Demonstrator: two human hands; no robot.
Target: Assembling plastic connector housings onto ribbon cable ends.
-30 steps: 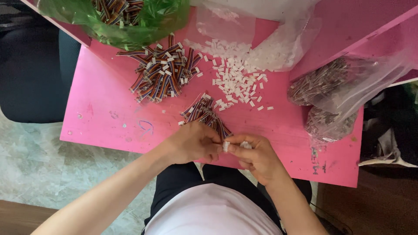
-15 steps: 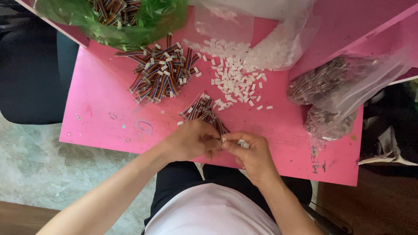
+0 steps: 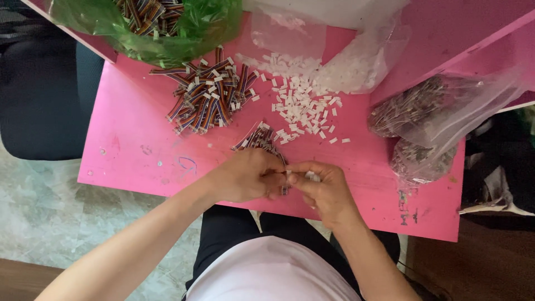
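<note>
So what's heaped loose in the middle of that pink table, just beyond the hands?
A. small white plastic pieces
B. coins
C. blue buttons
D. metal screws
A: a scatter of small white plastic pieces lies on the pink table, beyond the left hand and right hand.

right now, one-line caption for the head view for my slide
Both hands, left hand and right hand, meet over a small wire bundle on a pink table.

A pink table stands on mottled grey floor beside a dark chair.
</note>
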